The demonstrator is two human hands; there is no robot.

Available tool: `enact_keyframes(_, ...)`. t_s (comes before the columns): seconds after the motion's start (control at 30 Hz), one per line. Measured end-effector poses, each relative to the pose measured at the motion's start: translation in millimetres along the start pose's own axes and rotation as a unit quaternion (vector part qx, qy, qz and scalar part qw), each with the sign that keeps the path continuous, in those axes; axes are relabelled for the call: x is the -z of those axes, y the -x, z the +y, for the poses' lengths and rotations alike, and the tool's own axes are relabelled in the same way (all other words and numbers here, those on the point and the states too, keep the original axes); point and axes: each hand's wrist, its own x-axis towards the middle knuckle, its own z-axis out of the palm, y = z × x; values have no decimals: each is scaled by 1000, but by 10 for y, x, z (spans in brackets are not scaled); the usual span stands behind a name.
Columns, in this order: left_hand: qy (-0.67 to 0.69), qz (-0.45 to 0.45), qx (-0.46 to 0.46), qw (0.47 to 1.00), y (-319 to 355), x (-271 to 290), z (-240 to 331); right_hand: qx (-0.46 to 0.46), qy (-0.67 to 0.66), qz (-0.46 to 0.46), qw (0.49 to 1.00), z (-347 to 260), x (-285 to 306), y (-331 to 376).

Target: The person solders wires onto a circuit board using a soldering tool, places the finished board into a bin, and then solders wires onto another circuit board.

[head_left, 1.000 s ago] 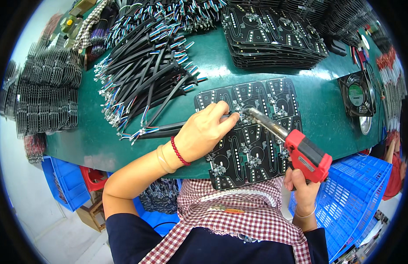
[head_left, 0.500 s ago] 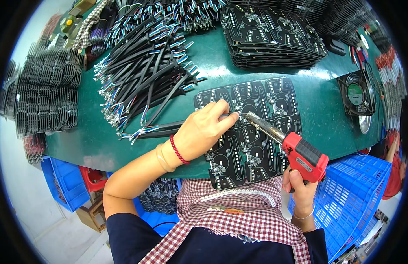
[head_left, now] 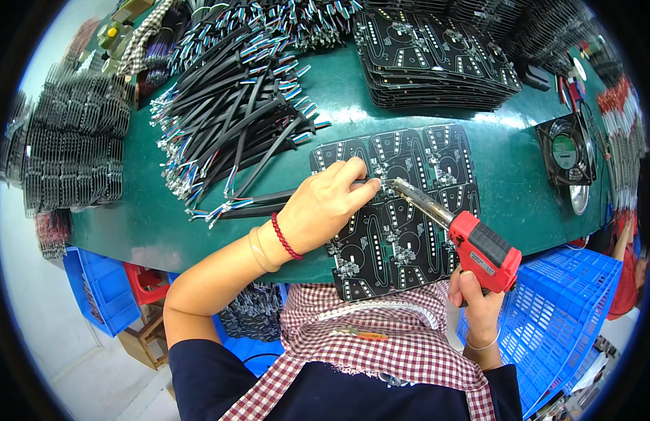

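Pinching black cable in left hand, gripping red soldering gun in right hand, over black circuit panel at near edge of glossy green tabletop. Seeing cable heap far left, board stack far right, 1 fan at right, blue crates below tabletop.

Shirt: navy, short-sleeved
Apron: maroon-white check, lace trim
Left wrist: beaded red bracelet, pale bangle
Right wrist: thin band
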Motion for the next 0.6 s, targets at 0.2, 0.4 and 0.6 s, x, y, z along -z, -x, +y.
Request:
enact_keyframes(0.2, 0, 6, -3, 1000, -1, -3, -6, -8, 1, 23, 1000, -9, -15, 26)
enact_keyframes(0.4, 2, 2, 1, 1000, 6, 2, -9, -12, 30, 26, 999, 142, 59, 63)
enact_keyframes(0.6, -3, 3, 0, 1000, 9, 0, -15, 89, 108, 1, 990, 231, 87, 37)
